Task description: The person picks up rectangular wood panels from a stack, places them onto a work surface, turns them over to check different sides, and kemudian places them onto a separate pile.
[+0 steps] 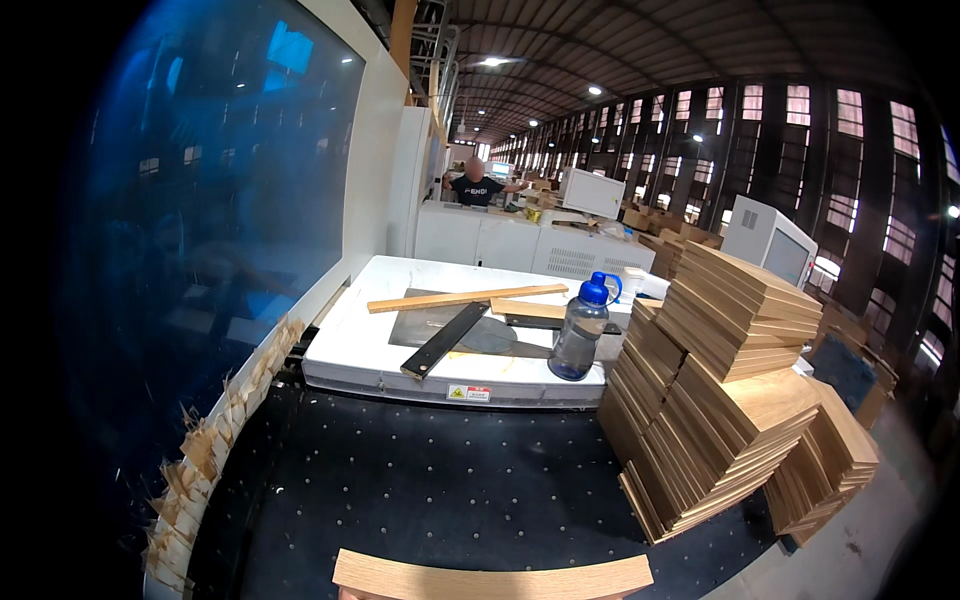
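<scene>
One wooden board (490, 583) is nearer than the board stack (705, 425), to its left. The left hand (348, 595) barely shows beneath, so its grip I cannot tell; the right hand is unseen. Better to hold both ends level.

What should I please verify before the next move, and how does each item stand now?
1. Near board visible end to end: ok.
2. Grip on that board: cannot tell, mostly cut off by the picture's lower edge.
3. Bottle upright: ok, standing on the white table.
4. Long wooden strip off the black table: ok.
5. Board stack edges even: not ok, some layers jut out.
</scene>
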A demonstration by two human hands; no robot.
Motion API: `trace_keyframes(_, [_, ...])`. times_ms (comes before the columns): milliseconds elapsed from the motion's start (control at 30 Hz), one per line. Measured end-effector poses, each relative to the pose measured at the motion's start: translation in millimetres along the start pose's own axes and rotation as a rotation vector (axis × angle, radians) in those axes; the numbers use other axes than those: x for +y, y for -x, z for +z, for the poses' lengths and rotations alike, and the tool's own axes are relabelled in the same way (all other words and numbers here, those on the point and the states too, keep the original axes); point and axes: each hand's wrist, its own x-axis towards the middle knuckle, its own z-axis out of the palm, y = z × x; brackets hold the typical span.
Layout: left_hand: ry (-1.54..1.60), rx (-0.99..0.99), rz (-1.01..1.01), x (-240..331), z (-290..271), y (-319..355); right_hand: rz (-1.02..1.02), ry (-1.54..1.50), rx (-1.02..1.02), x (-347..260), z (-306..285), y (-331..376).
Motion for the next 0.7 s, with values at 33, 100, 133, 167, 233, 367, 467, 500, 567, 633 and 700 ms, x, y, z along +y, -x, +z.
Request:
trace_keyframes(33, [-0.009,0.005,0.003,1,-2,1,-0.005,-0.003,-0.006,3,0,-3])
trace_keyframes(100, [-0.014,0.015,-0.003,0,-2,5,-0.030,-0.085,-0.008,5,4,-4])
trace_keyframes(133, [-0.021,0.019,-0.008,-1,-4,7,-0.037,-0.124,-0.007,5,6,-2])
trace_keyframes(167, [-0.023,0.025,-0.006,-2,-3,6,-0.028,-0.122,-0.006,5,6,-4])
trace_keyframes(233, [-0.034,0.021,0.000,-3,0,4,0.002,-0.106,-0.018,4,1,-6])
trace_keyframes(367, [-0.036,0.023,0.006,-4,-3,5,0.071,-0.068,-0.061,5,-5,-5])
trace_keyframes(467, [-0.048,0.029,0.027,-4,-5,6,0.127,0.013,-0.057,7,-8,-4])
trace_keyframes(500, [-0.055,0.032,0.029,-4,-8,10,0.164,0.069,-0.041,11,-10,-1])
trace_keyframes(567, [-0.055,0.041,0.047,-7,-11,10,0.184,0.110,-0.033,13,-12,-4])
trace_keyframes(633, [-0.059,0.041,0.060,-9,-14,14,0.096,0.015,-0.053,16,-9,-14])
trace_keyframes(700, [-0.055,0.044,0.080,-10,-15,13,0.017,-0.069,-0.069,23,-8,-20])
